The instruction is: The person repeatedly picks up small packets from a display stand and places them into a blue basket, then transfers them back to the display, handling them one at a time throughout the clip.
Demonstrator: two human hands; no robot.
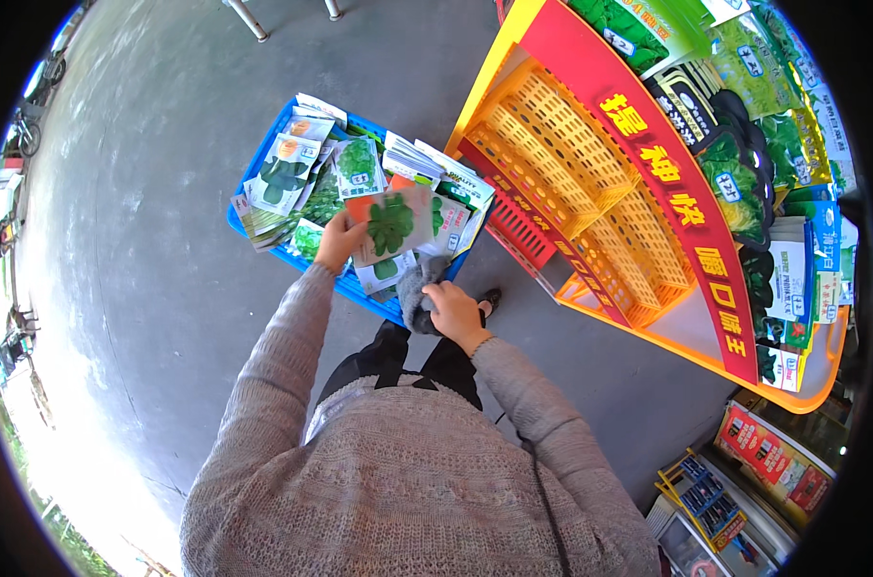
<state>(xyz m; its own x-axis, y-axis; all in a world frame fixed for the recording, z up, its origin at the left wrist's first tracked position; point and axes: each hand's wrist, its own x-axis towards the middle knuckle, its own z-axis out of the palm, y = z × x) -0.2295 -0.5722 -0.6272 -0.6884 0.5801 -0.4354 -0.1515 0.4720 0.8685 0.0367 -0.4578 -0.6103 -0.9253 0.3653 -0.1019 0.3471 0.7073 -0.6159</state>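
Observation:
A blue plastic basket (370, 301) full of seed packets is before me. My left hand (341, 241) pinches the left edge of a seed packet (393, 223) picturing green leaves, held over the basket's contents. My right hand (454, 310), at the basket's near right corner, grips a grey cloth (413, 290). Around the held packet lie others: one with a dark green leafy plant (281, 177), one with bright green leaves (357, 167), and upright white packets (411, 155) along the far side. What lies under the held packet is hidden.
To the right stands a yellow display rack with a red lettered panel (645, 155), perforated yellow trays (552, 144) and more seed packets (728, 187) on top. A red slotted basket (519, 223) sits by its lower edge. Metal legs (249, 20) stand on the grey floor beyond; motorcycles are far left.

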